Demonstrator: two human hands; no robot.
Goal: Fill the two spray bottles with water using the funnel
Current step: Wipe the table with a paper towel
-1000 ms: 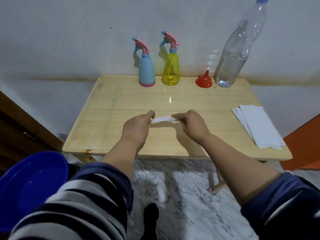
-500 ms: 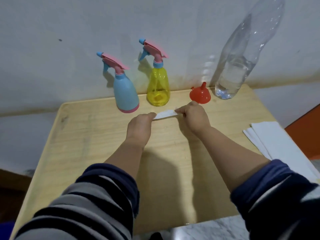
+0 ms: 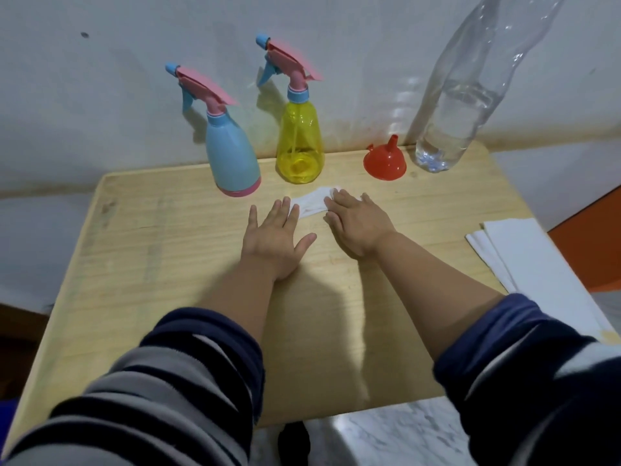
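Note:
A blue spray bottle (image 3: 232, 156) and a yellow spray bottle (image 3: 299, 142), both with pink trigger heads, stand at the back of the wooden table (image 3: 168, 257). A red funnel (image 3: 384, 161) sits mouth down to their right, beside a tall clear bottle (image 3: 460, 105) partly filled with water. A small white tissue (image 3: 311, 201) lies flat just in front of the yellow bottle. My left hand (image 3: 275, 237) lies flat with spread fingers, its fingertips on the tissue's left edge. My right hand (image 3: 356, 220) presses flat on the tissue's right side.
A stack of white paper napkins (image 3: 527, 260) lies at the table's right edge. A white wall rises directly behind the bottles. Marble floor shows below the table's near edge, and an orange surface sits at the far right.
Both hands stopped pinching the tissue's ends, laid it down on the table and now lie flat on it. The camera has moved closer over the table.

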